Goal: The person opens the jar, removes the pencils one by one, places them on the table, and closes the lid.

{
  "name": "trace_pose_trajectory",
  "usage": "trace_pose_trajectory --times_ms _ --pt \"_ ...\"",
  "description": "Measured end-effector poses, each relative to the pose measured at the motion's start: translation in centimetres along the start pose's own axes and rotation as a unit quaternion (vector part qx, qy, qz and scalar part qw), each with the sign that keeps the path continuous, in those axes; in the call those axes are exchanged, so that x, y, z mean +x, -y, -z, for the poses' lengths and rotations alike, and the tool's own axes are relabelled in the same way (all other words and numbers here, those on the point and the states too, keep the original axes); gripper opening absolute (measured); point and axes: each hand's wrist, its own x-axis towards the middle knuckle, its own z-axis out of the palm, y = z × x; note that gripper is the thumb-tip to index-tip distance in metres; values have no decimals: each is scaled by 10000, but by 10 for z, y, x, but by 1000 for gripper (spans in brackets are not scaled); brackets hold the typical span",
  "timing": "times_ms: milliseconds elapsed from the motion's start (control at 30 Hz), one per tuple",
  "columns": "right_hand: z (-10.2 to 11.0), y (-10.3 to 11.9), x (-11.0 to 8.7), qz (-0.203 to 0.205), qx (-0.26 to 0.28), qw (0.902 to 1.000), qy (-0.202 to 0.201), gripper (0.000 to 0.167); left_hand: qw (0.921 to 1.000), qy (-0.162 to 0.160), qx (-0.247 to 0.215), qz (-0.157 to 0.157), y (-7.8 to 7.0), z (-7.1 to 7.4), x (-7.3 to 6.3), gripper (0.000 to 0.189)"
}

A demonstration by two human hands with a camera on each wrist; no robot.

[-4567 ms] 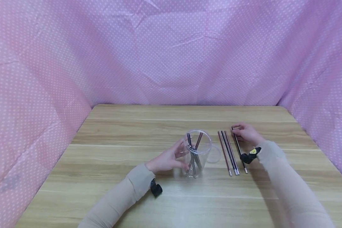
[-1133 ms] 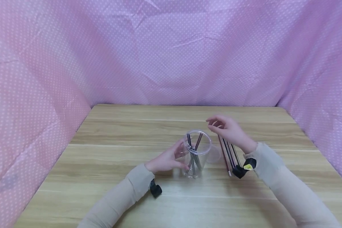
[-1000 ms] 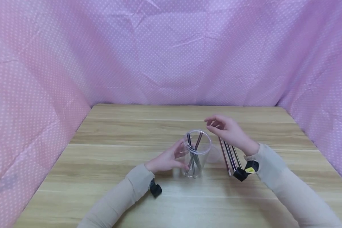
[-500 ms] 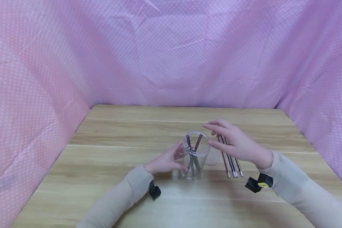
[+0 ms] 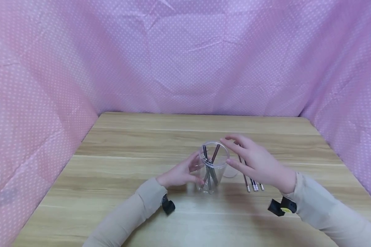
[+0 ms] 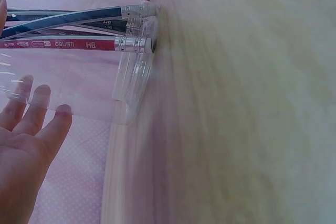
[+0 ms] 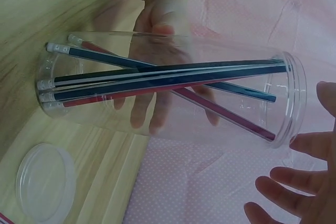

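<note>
A clear plastic cup (image 5: 214, 165) stands upright on the table with several dark and red pencils (image 7: 173, 74) leaning inside, eraser ends down. My left hand (image 5: 181, 174) holds the cup from the left, its fingers and thumb spread round the wall, as the left wrist view shows with the fingertips (image 6: 41, 94). My right hand (image 5: 259, 163) is at the cup's right rim with fingers spread, thumb and index fingertips right at the edge; nothing is gripped in it. Beneath it, a row of pencils (image 5: 248, 185) lies on the table, partly hidden.
A round clear lid (image 7: 45, 183) lies flat on the wooden table (image 5: 136, 144), just right of the cup. Pink dotted cloth (image 5: 185, 61) hangs behind the table and along both sides.
My right hand has left the rightmost pencil, which now lies closer to the others, and moved left to the cup's rim. The left hand and cup have stayed in place.
</note>
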Motion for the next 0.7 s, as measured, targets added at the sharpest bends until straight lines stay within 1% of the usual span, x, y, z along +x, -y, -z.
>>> trace_pose_trajectory --times_ms 233,333,533,600,700 --pt "-5 -1 -1 37 -58 10000 9 50 10000 -17 -23 47 -4 -1 0 106" --pt "-7 -1 -1 27 -83 10000 22 50 10000 -14 -26 50 -3 -1 0 105" --pt "-11 -1 -2 -41 -78 9999 111 52 9998 -39 -11 173 -2 0 0 105" --pt "-11 -2 -2 -59 -39 9999 139 53 9999 -38 6 154 -2 0 1 105" --pt "-12 -2 -2 -83 -3 9998 180 54 10000 -28 4 29 -2 0 1 104"
